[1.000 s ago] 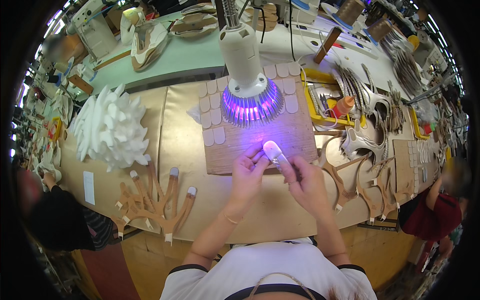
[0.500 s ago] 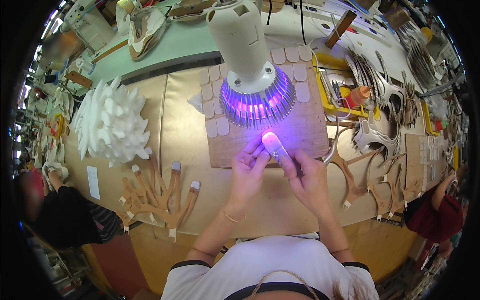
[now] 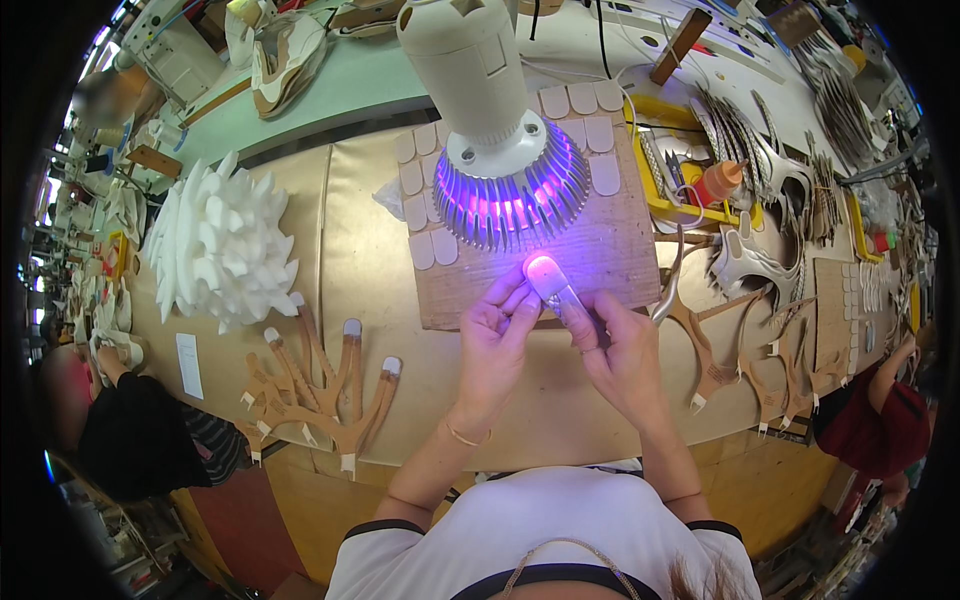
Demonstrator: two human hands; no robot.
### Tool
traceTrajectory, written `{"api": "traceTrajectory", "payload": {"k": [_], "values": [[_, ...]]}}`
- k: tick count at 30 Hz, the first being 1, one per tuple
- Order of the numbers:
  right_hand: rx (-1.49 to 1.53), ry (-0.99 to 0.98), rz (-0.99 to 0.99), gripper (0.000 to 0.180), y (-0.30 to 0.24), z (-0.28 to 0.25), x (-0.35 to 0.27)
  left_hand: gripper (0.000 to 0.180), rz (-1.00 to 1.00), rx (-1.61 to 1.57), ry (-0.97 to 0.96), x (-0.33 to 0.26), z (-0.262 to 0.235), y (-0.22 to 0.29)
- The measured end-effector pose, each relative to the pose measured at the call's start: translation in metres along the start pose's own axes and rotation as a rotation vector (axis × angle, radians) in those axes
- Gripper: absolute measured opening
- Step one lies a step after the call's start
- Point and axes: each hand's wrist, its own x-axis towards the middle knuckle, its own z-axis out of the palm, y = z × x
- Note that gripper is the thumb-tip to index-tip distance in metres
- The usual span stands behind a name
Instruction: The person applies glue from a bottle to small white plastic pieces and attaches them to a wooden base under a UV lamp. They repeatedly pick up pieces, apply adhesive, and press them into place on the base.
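Just under a white lamp (image 3: pixel 515 185) with glowing purple fins, I hold a strap-like shoe piece (image 3: pixel 556 295) between both hands. Its end carries a pale rounded tab (image 3: pixel 544 272), lit pink and violet. My left hand (image 3: pixel 495 335) is closed, its fingertips pinching the left edge near the tab. Lower down the strap, my right hand (image 3: pixel 620 350) grips with thumb and fingers; the rest of the piece is hidden there. Behind lies a brown board (image 3: pixel 460 295) with several pale rounded tabs (image 3: pixel 604 174) laid along its edges.
White foam pieces (image 3: pixel 222 245) are heaped at left, beside a paper slip (image 3: pixel 188 365). Brown forked shoe pieces (image 3: pixel 350 435) lie nearer; similar ones (image 3: pixel 708 365) are at right. A yellow tray (image 3: pixel 665 212) holds an orange-red bottle (image 3: pixel 717 184). People sit at both sides.
The tab has shifted slightly upward, toward the lamp's lower edge. Both hands keep their grip, and the view has moved a little.
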Motion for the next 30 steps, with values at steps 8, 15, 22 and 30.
{"api": "traceTrajectory", "payload": {"k": [8,15,22,30], "values": [[0.012,0.011,0.004,0.017,-0.0017,0.0013,-0.0028,0.035,0.010,0.019,0.030,-0.0015,0.0021,-0.0014],[-0.005,0.010,-0.003,0.017,-0.0014,0.0004,-0.0034,0.035,0.009,0.029,0.011,-0.0028,0.0009,-0.0015],[-0.011,0.009,0.010,0.017,-0.0010,-0.0004,-0.0039,0.036,0.010,-0.004,0.012,-0.0040,0.0021,-0.0023],[-0.005,0.028,0.004,0.017,-0.0009,0.0004,-0.0043,0.035,0.004,0.013,0.009,-0.0050,0.0038,-0.0001]]}}
